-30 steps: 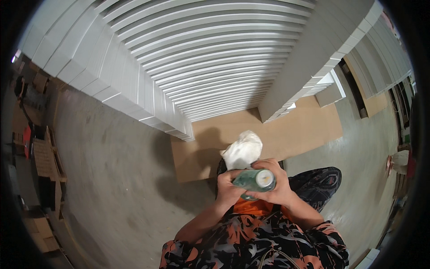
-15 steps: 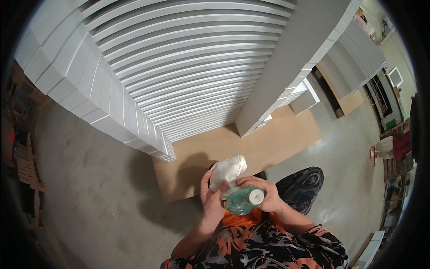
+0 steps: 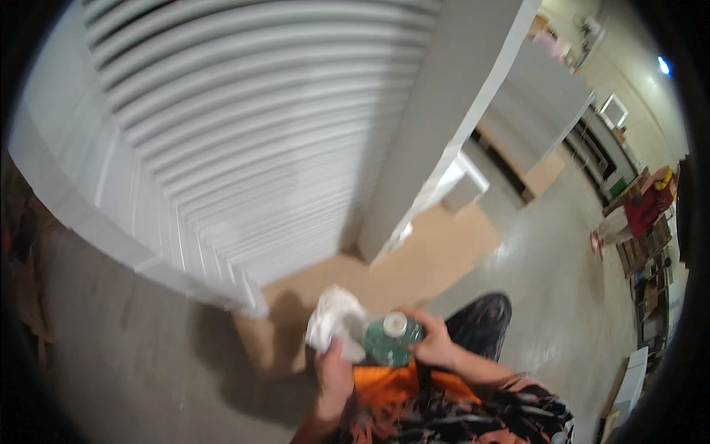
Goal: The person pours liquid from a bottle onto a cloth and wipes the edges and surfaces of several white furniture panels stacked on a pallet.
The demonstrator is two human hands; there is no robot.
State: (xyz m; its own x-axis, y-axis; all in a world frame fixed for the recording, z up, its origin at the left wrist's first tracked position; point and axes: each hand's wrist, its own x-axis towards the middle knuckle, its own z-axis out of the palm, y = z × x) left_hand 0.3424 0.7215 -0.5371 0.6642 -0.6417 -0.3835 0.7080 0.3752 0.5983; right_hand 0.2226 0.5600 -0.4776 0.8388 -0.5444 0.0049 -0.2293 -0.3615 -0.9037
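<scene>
A bunched white cloth (image 3: 331,314) is gripped in my left hand (image 3: 335,372), its loose folds spreading above the thumb. My right hand (image 3: 435,342) grasps a translucent green bottle (image 3: 386,349) from its right side, with the white cap toward me. Cloth and bottle are side by side in front of my body, close together; blur hides whether they touch. Beyond both hands rises a tall stack of white frame-like pieces (image 3: 274,111), forming rows of slats between two solid side walls.
The stack stands on a brown board (image 3: 436,255) on the grey concrete floor (image 3: 148,355). Another pale grey stack (image 3: 529,103) is farther off to the right. A person in a red top (image 3: 642,214) is at the far right, near wooden pallets (image 3: 643,251).
My view has turned, so the stack and board appear farther left. The cloth and bottle have moved apart, and the bottle's cap has tipped away from my right hand. The picture is more blurred.
</scene>
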